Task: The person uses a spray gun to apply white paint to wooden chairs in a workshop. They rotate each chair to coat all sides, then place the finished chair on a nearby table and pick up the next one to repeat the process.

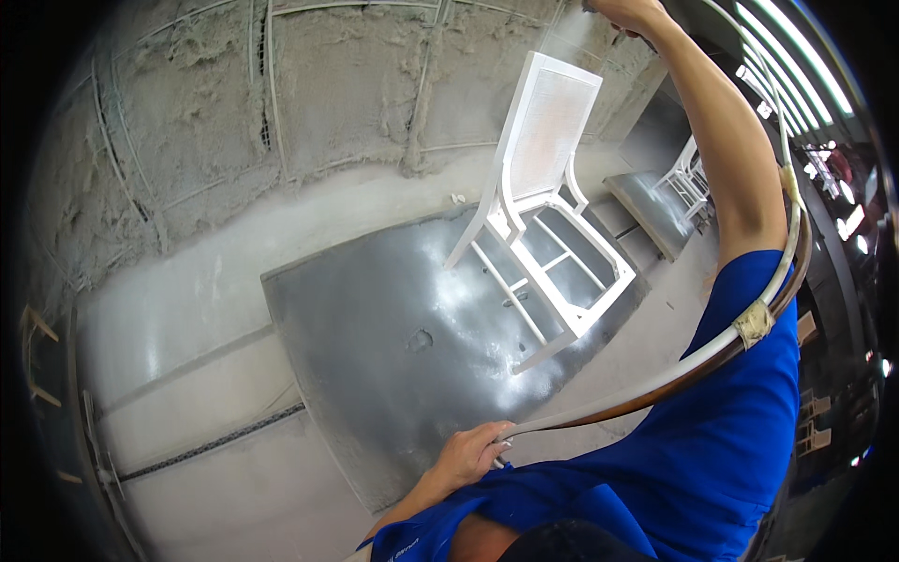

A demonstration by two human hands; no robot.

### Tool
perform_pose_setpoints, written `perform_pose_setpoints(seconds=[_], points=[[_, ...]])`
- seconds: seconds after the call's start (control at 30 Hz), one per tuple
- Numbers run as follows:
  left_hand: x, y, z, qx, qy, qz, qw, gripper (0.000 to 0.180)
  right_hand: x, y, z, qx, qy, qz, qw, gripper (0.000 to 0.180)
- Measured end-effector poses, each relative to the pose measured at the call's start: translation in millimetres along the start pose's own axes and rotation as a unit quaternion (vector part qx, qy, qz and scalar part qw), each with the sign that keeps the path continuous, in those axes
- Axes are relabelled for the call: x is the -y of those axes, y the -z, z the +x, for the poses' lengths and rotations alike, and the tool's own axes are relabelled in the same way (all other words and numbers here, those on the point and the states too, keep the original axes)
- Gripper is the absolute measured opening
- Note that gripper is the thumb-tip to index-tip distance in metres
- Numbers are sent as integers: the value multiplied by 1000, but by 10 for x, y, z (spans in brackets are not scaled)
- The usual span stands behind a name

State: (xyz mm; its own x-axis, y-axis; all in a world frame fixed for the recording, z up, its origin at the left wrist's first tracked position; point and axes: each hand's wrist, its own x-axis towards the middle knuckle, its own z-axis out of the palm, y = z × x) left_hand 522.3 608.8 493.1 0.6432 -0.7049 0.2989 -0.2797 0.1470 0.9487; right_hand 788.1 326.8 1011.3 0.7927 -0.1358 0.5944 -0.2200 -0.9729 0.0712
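A white wooden armchair frame [507,201] with a panelled back and an open seat frame stands on a grey, paint-coated platform [365,328]. Above its backrest, at the upper edge of the picture, my right hand [632,13] is raised and closed around a spray gun [592,8], which is mostly cut off. A pale mist leaves the gun toward the top of the chair back. Low in the middle, my left hand [465,456] grips a pale hose [646,386]. This hose runs beside a brown one, taped together, up along my right arm.
Behind the platform rises a wall [346,84] caked with grey residue and crossed by thin bars. A second white chair [688,183] stands on another platform [646,211] at the right. A chain track [215,443] runs along the left. Bare wooden frames [815,437] sit at the far right.
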Motion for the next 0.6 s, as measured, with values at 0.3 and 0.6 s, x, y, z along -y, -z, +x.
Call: perform_pose_setpoints(seconds=[0.3, 0.6], points=[[-53, 241, 157, 63, -8, 8, 998, 34, 68, 110, -15, 150, -10, 191, 970, 19], [-233, -115, 311, -34, 126, 27, 991, 36, -1569, -199, 849, -7, -124, 20, 992, 26]])
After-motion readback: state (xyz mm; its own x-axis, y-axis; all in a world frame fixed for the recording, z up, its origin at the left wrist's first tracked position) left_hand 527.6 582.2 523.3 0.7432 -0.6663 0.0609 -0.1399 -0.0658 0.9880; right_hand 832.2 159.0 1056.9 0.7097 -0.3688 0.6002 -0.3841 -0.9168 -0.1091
